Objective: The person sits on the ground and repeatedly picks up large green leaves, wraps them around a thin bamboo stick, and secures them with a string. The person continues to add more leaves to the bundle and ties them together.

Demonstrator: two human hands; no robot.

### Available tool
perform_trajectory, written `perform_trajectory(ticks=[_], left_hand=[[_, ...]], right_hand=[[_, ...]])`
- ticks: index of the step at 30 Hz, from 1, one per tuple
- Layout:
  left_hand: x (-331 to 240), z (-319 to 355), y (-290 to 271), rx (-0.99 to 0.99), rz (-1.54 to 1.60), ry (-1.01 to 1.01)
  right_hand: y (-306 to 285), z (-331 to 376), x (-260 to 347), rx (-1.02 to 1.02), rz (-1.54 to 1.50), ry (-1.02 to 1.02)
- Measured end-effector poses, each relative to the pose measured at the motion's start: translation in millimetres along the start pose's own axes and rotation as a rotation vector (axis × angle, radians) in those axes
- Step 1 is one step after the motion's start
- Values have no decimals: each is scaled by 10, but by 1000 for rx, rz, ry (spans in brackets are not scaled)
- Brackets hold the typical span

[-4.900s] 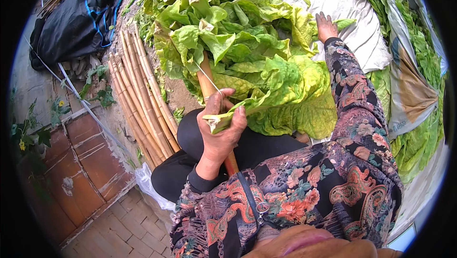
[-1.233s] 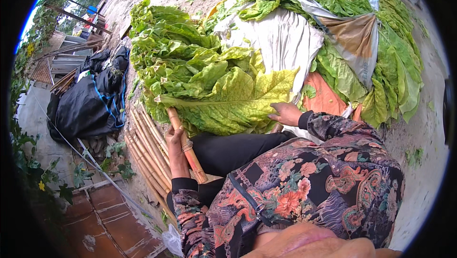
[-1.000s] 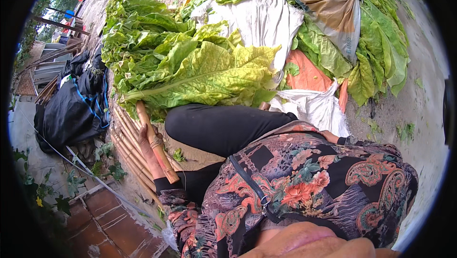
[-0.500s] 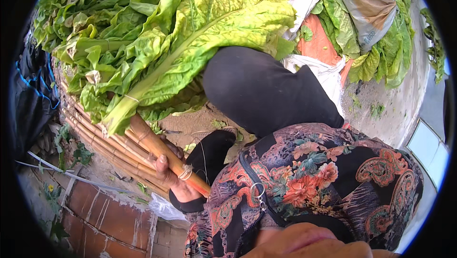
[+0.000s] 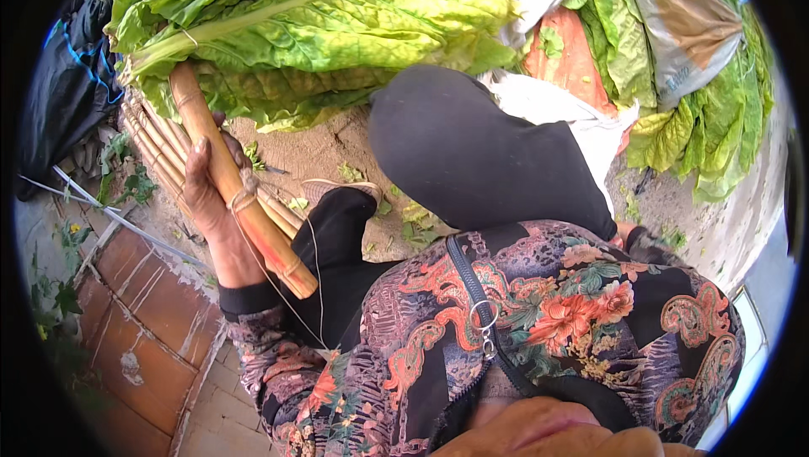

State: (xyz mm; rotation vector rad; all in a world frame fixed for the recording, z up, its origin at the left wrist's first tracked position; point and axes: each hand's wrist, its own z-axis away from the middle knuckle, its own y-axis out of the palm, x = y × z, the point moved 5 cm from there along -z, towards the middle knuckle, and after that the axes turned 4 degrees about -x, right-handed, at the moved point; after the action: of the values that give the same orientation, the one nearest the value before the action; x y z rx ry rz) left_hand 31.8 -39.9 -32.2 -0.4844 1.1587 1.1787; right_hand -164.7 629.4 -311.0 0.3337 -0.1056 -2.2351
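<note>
My left hand (image 5: 215, 192) is wrapped round a thick bamboo pole (image 5: 221, 149). String (image 5: 243, 193) is wound about the pole near its close end, and loose strands hang from it across my sleeve. Broad yellow-green leaves (image 5: 320, 44) lie over the pole's far part, and a thin string crosses the thick stalk of one leaf. Of my right hand (image 5: 623, 233) only a small patch shows beside my thigh, at the end of the right sleeve; its fingers are hidden.
More bamboo poles (image 5: 156, 149) lie beneath the leaves at the left. Other leaves (image 5: 699, 137) are piled at the right, near a white and brown plastic sack (image 5: 678, 23) and an orange cloth (image 5: 563, 57). Black sheeting (image 5: 63, 112) with blue cord lies far left.
My left hand has moved up and to the left with the bamboo pole, and the pole's close end has come clear of my jacket. The leaves on it have shifted too. A bit of my right hand now shows.
</note>
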Motion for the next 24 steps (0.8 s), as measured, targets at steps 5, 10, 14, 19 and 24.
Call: perform_trajectory(ticks=[5,10,14,19,24], left_hand=[[-116,-148,323,40,-84,-9],[-128,-385,608,-34,-135,117],[-55,-554,183,-12,-117,96],[-61,-423,216,-80,-218,182],[-91,-598,163,-93,-166,200]], right_hand=[[-867,253,1554,-787,173,-1096],[1082,-83,2402,-1049,1061,-1023],[425,-502,2575,-1229,986,-1113],[-1478,1079,3018,-1771,511,-1024],[-2081,1527,3186,-1799,528,-866]])
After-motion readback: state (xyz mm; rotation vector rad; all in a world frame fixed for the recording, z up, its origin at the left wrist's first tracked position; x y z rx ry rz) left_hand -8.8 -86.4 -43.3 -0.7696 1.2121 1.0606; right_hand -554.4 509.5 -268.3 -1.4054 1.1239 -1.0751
